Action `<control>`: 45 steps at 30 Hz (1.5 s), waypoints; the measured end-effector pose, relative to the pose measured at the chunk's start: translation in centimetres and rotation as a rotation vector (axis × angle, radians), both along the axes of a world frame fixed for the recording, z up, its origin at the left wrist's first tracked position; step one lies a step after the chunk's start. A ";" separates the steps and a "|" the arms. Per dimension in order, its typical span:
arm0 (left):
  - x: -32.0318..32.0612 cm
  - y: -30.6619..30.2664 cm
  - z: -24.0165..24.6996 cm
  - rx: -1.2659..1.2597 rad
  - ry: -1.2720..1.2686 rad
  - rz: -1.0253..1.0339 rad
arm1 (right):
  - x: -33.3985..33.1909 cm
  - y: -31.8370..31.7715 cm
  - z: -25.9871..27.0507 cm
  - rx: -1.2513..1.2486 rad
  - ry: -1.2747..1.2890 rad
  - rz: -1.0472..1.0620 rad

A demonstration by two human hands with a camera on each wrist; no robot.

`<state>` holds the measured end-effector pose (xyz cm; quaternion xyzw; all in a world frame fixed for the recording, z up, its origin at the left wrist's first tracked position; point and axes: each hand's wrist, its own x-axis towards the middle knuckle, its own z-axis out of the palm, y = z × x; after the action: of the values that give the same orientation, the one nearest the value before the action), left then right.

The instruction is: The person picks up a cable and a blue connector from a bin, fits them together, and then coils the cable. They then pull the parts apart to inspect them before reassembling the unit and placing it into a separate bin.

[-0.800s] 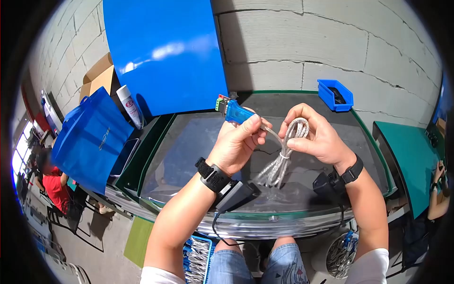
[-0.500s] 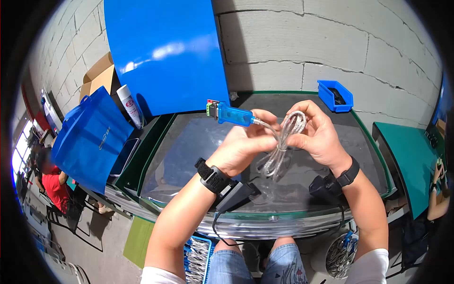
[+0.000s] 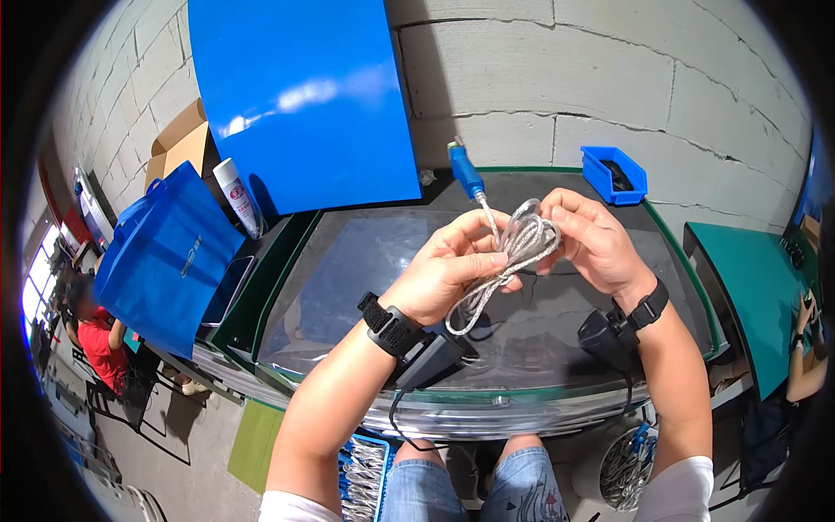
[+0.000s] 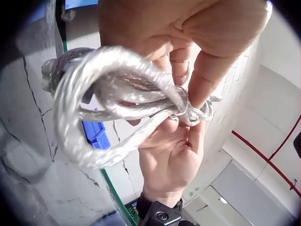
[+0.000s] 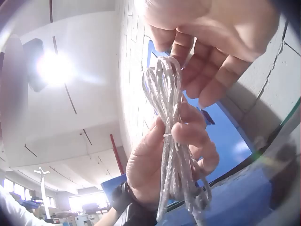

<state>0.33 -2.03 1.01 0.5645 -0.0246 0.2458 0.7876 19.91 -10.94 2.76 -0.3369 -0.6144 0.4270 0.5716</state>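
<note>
A silvery braided cable (image 3: 509, 252) hangs in a coiled bundle before me, bound at its middle by a thin pale tie (image 5: 168, 135). My left hand (image 3: 450, 274) grips it near that tie, thumb on the near side. The cable's blue connector (image 3: 466, 172) sticks up above the left hand, its end toward the wall. My right hand (image 3: 600, 239) is at the right end of the loops, fingers bent, fingertips right at the cable; I cannot tell whether they pinch it. In the right wrist view the loops (image 5: 162, 89) stand in front of that hand's fingers.
The dark bench top (image 3: 539, 348) carries a clear sheet. A blue bin (image 3: 616, 177) sits at the back right, a tall blue panel (image 3: 304, 104) at the back left. A spray can (image 3: 239, 197) and blue bag (image 3: 170, 257) stand left. Below are a cable crate (image 3: 363, 478) and bucket (image 3: 626, 470).
The bundle has turned, its connector swinging from pointing left to pointing up. My left hand has moved its grip onto the coil's middle. My right hand has shifted slightly right, to the loops' end.
</note>
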 end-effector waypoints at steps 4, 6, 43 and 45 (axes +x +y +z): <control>-0.1 0.4 -0.4 0.042 0.052 -0.017 | 0.0 -0.2 0.3 -0.081 0.076 0.100; 0.0 0.3 -0.3 0.131 0.039 0.003 | 0.2 -0.2 0.2 -0.081 0.040 0.091; 0.3 1.1 -0.8 -0.104 -0.027 0.122 | -1.4 0.4 -0.9 0.211 -0.106 -0.163; 0.3 1.1 -0.8 -0.133 -0.036 0.157 | -1.2 0.5 -0.7 0.142 -0.070 -0.113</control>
<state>0.65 -0.95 0.19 0.5069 0.0221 0.3180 0.8009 18.75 -10.49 2.02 -0.3442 -0.6427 0.3373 0.5955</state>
